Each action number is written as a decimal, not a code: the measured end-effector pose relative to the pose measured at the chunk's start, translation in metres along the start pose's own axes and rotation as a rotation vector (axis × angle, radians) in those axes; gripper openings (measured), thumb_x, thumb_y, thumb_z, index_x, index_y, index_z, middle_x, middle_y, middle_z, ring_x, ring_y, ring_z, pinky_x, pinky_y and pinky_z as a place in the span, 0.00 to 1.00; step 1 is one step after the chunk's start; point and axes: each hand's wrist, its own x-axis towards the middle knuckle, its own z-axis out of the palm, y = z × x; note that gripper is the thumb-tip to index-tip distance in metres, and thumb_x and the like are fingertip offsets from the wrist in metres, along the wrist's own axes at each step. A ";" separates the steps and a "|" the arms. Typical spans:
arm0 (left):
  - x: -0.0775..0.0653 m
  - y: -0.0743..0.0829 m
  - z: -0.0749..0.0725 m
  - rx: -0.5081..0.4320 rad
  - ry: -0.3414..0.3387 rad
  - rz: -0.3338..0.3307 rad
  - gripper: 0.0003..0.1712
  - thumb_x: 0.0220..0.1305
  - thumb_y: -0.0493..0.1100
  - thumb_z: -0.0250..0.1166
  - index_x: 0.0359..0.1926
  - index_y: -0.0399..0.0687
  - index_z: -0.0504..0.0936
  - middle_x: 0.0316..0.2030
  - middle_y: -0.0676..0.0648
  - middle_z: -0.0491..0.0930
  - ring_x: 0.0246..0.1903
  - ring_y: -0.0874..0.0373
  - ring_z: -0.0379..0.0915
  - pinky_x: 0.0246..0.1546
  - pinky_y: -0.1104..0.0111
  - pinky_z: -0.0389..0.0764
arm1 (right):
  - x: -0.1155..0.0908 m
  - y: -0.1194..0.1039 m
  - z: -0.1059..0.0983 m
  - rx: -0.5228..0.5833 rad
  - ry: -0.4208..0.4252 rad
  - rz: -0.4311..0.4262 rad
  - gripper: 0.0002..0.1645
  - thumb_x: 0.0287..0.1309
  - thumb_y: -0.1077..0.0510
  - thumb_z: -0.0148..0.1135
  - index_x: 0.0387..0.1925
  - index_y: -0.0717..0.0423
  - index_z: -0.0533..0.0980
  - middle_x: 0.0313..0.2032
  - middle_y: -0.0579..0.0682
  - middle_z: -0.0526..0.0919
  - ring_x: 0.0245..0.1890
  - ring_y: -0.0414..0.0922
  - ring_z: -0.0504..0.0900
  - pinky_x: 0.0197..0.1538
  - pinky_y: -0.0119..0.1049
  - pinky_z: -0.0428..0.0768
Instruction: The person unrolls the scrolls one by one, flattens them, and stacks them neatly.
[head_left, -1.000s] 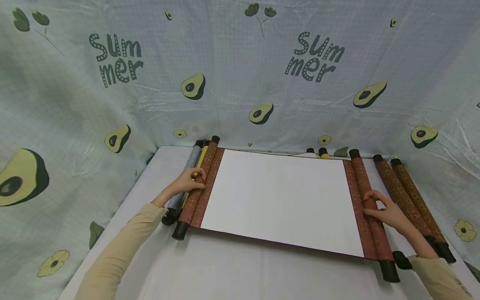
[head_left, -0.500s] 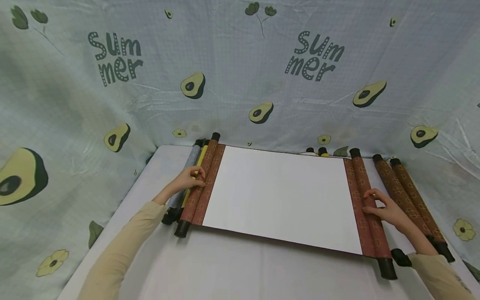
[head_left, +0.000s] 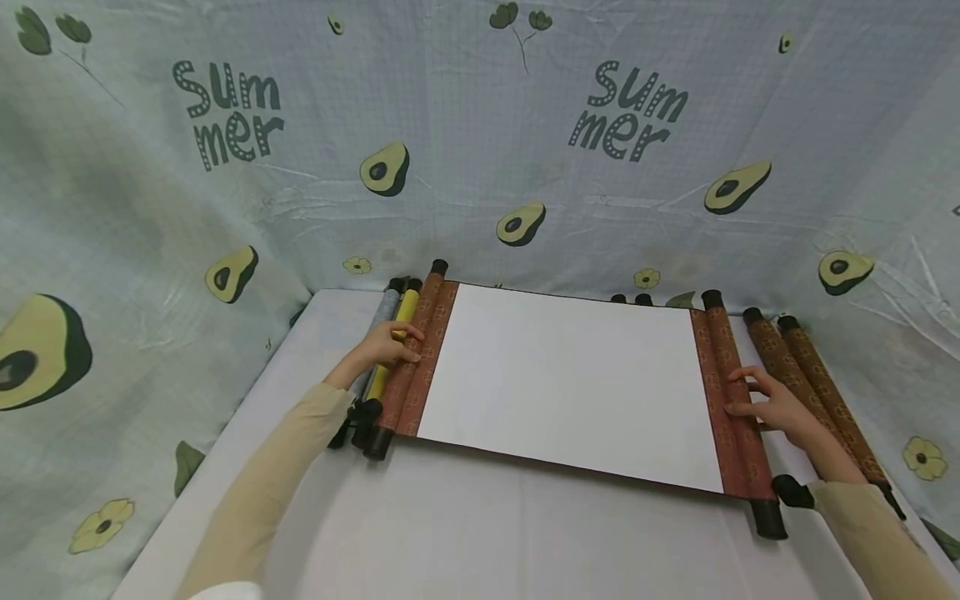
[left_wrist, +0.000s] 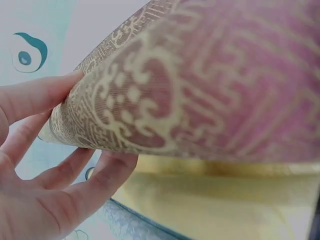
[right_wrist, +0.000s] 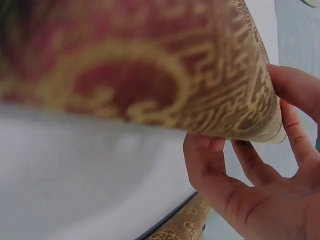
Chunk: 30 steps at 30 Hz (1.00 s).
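A hanging scroll lies spread between my hands, its blank white sheet (head_left: 573, 383) bordered by red-brown patterned strips. My left hand (head_left: 386, 346) grips the scroll's left roll (head_left: 401, 392), thumb over the top and fingers curled underneath, as the left wrist view shows. On the other side my right hand (head_left: 776, 412) holds the right roll (head_left: 748, 454) in the same way, its fingers (right_wrist: 207, 162) tucked below the patterned cloth. Black knobs cap both rolls. A shadow runs under the sheet's near edge. The left wrist view has a yellow roll (left_wrist: 215, 195) just below the held one.
A blue-grey rolled scroll (head_left: 384, 312) and the yellow one lie beside the left roll. Two brown patterned scrolls (head_left: 797, 375) lie to the right. Black knobs (head_left: 642, 299) peek out behind the sheet. White table (head_left: 480, 533); avocado-print cloth (head_left: 450, 125) surrounds it.
Both hands have shifted the scroll slightly away from me, its left end also a little rightward. More of the yellow roll shows, and less of the things behind the sheet.
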 end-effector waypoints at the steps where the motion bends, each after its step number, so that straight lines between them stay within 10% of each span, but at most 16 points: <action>1: 0.001 0.002 0.001 -0.003 0.004 -0.008 0.23 0.49 0.34 0.66 0.49 0.41 0.74 0.50 0.36 0.69 0.24 0.60 0.63 0.23 0.68 0.70 | 0.005 0.007 -0.001 0.010 0.010 0.020 0.32 0.44 0.45 0.65 0.50 0.35 0.60 0.58 0.71 0.52 0.48 0.64 0.65 0.30 0.48 0.75; 16: 0.015 0.008 0.013 -0.065 0.022 -0.047 0.23 0.51 0.35 0.64 0.51 0.41 0.74 0.34 0.47 0.73 0.22 0.60 0.66 0.25 0.67 0.72 | 0.055 0.058 -0.011 0.003 0.004 0.050 0.45 0.36 0.33 0.65 0.55 0.39 0.57 0.63 0.74 0.45 0.55 0.70 0.58 0.38 0.57 0.73; 30: 0.030 -0.004 0.017 -0.103 0.118 -0.042 0.24 0.48 0.29 0.64 0.50 0.34 0.75 0.52 0.33 0.67 0.21 0.62 0.66 0.24 0.72 0.71 | 0.020 -0.042 -0.005 0.018 -0.048 0.074 0.43 0.50 0.50 0.62 0.59 0.61 0.51 0.62 0.77 0.41 0.58 0.73 0.51 0.48 0.67 0.62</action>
